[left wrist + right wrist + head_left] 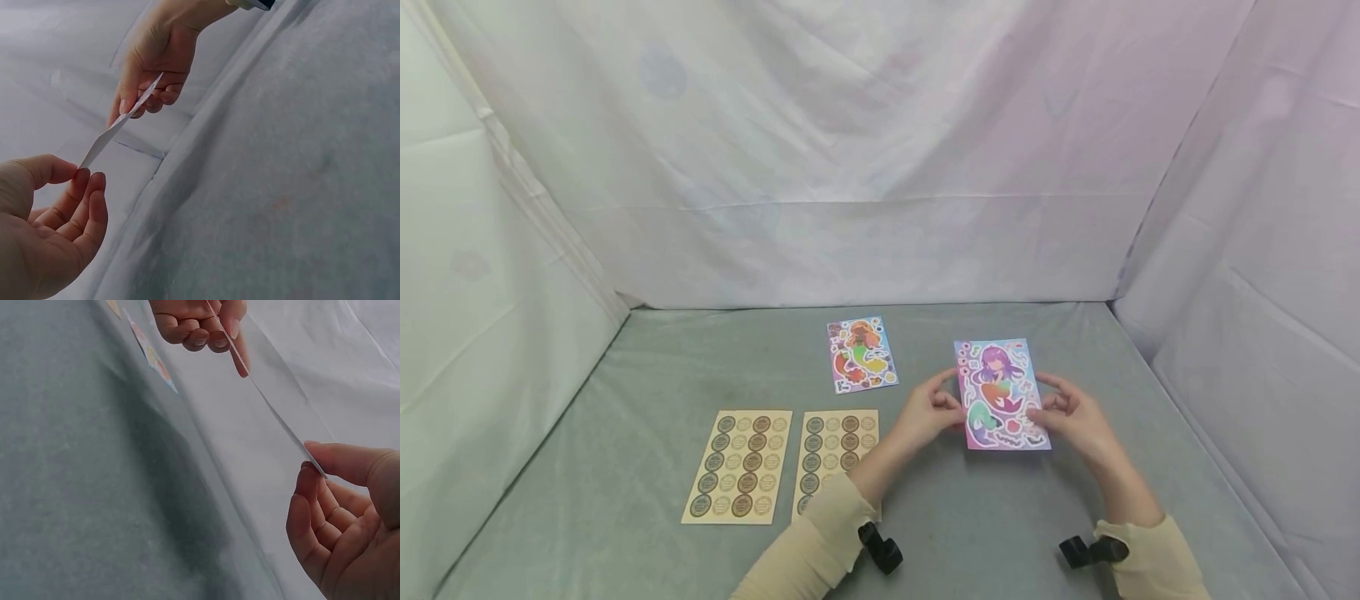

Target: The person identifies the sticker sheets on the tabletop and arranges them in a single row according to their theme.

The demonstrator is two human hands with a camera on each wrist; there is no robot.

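Premises appear to be a curtained recording booth, building type undetermined: a grey-green table (602,433) enclosed at rear and both sides by creased white drapes (865,125), with wrist-worn cameras (880,548) present.

Room under raised mermaid sheet (1000,387), depth uncertain; left forearm (880,471) partly blocks right round-sticker sheet (831,442).

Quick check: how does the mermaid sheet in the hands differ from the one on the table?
The held sheet is off the table, pinched by the left hand and right hand; the other sheet lies flat. The held sheet's mermaid has purple hair, the other sheet's orange. Both are rectangular, colourful and printed with a mermaid.
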